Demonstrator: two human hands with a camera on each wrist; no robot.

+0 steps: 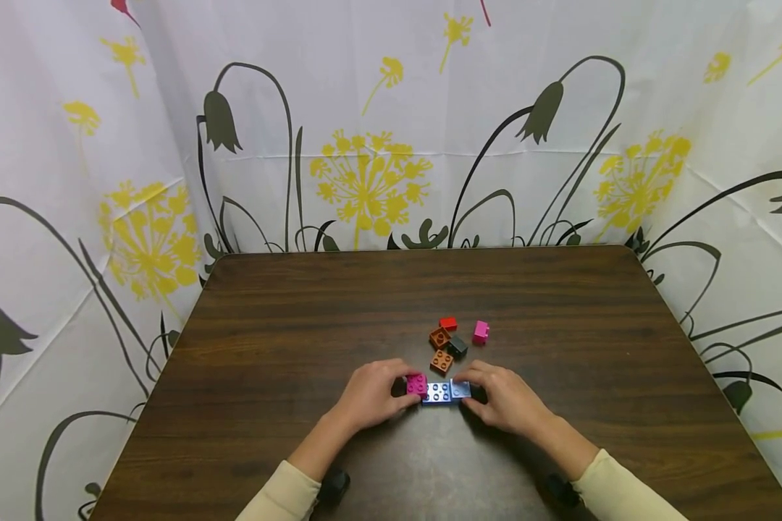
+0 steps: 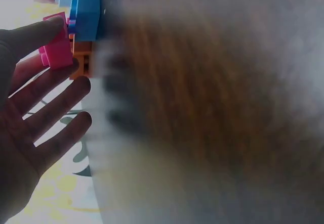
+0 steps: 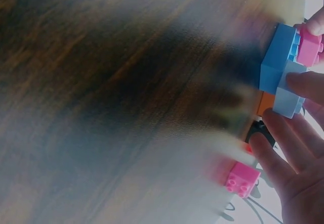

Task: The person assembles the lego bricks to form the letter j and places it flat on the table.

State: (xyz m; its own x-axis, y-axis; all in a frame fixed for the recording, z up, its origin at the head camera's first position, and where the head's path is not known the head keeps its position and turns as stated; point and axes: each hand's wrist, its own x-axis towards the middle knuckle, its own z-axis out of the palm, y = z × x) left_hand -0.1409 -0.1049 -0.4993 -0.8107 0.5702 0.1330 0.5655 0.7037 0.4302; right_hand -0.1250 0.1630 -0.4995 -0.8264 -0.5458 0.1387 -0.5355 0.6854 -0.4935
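A blue toy building brick [image 1: 437,393] with studs on top lies on the table between both hands. My left hand [image 1: 374,391] pinches a magenta brick [image 1: 416,385] between thumb and finger at the blue brick's left end; the other fingers stretch out in the left wrist view. At the opposite end my right hand [image 1: 505,398] holds a light blue brick [image 1: 460,389] between thumb and fingers. In the right wrist view the light blue brick [image 3: 289,92] sits against the studded side of the blue brick [image 3: 277,57], overhanging its end.
Just behind the hands lie two orange-brown bricks [image 1: 441,361], a black brick [image 1: 457,346] and a red brick [image 1: 447,323]. A pink brick [image 1: 481,332] stands apart on their right. The dark wooden table [image 1: 287,311] ends at a flower-patterned curtain [image 1: 378,94].
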